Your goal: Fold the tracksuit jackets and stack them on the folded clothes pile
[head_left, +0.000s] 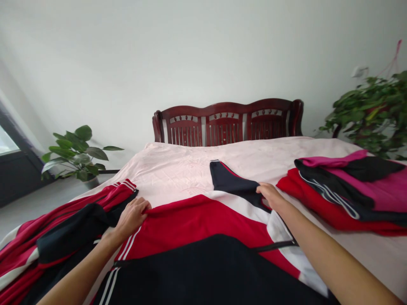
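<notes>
L hand (135, 212) closed, fingers pinching red edge of jacket (203, 222) just by its white stripes; R hand (270, 195) likewise pinching, thumb + fingers on navy cloth nr base of sleeve (227, 178), exact grip partly hidden. Jacket (red/white/navy) lies spread on bed (178, 169) w/ pale pink sheet, centre, betw the two arms; navy part nearest cam, dark zip strip at R side under R forearm; sleeve points away twd far edge, white-striped cuff at tip. To L, beside L forearm: heap of red + navy clothes (63, 228), loosely laid, w/ white stripes. To R, apart from jacket: folded stack (337, 203), red at bottom, navy w/ white stripes, magenta + black on top. Beyond bed: dark-red slatted wood frame (222, 112) agst pale wall (190, 51); potted plant (79, 152) on floor at L, trailing plant (375, 110) at R
</notes>
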{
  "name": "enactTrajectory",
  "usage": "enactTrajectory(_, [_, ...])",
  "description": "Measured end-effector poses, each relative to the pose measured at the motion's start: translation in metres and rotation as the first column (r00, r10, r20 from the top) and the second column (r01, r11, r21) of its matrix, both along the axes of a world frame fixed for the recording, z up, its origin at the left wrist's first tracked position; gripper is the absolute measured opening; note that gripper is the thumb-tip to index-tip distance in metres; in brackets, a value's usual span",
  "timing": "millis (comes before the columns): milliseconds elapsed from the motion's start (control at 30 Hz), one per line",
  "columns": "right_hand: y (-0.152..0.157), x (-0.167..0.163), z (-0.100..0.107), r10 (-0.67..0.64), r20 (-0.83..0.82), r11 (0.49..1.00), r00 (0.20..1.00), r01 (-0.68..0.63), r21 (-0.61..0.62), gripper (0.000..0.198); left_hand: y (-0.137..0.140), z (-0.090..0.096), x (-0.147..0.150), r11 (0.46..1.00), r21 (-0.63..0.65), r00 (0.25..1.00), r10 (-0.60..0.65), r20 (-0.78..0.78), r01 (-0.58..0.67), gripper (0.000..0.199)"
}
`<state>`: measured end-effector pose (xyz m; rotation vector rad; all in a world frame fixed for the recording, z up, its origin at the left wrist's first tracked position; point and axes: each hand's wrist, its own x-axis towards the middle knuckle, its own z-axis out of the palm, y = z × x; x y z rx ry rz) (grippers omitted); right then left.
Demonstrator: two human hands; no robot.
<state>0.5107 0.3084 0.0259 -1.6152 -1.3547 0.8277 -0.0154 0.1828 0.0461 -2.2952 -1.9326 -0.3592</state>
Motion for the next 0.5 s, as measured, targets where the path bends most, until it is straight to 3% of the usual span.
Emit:
enactTrajectory(133, [-0.021,0.012,-0.005,0.06,0.016,0.997,0.998,-0.059,-0.04,0.009,-0.035,-0.009,-0.004,0.985,0.004,0.985,-0.171,-0.014,0.171,0.022])
enactTrajectory(200, [-0.026,0.014,-0.006,0.087,0.033,0.995,0.996,-0.086,-0.041,0.011,-0.044,-0.008,-0.002,0.98,0.01,0.979,-0.197,-0.052,0.197,0.023])
enactTrajectory(300, [-0.032,0.017,-0.003,0.14,0.053,0.99,0.989,-0.138,-0.04,0.02,-0.046,0.0,0.002,0.988,-0.003,0.978,-0.15,-0.143,0.151,0.021])
enactTrajectory(367, [-0.036,0.021,0.0,0.212,0.066,0.976,0.975,-0.208,-0.062,0.027,-0.044,0.006,0.004,0.989,-0.09,0.971,-0.13,-0.199,0.114,0.025])
enactTrajectory(500, [-0.041,0.028,0.007,0.481,0.15,0.874,0.864,-0.459,-0.16,0.034,-0.039,0.018,0.015,0.962,-0.272,0.945,-0.106,-0.309,0.019,0.03])
